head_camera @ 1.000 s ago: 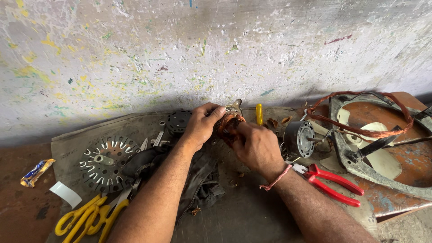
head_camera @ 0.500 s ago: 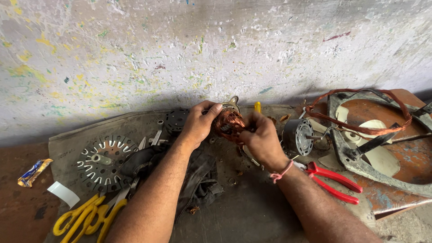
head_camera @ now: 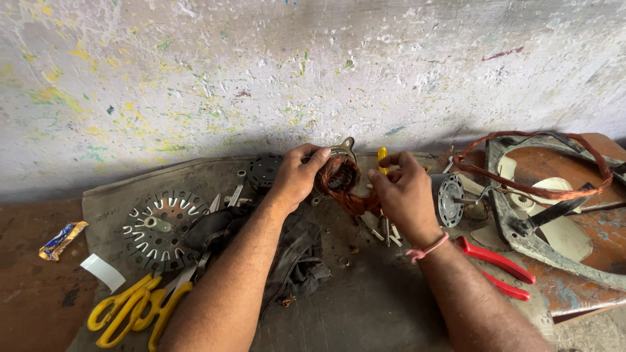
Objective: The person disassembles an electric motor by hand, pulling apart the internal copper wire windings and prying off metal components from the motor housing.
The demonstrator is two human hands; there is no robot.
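Copper-brown coil, red pliers, yellow scissors, seemingly grey mat.

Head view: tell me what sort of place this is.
Probably a small electrical repair workshop, working at floor level. Both hands, left hand and right hand, hold a motor stator with copper winding; red pliers, yellow scissors and a loose copper coil lie around.

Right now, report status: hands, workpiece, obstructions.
Left hand grips copper-wound motor stator. Right hand pinches its copper wire. Red-handled pliers lie beside right wrist.
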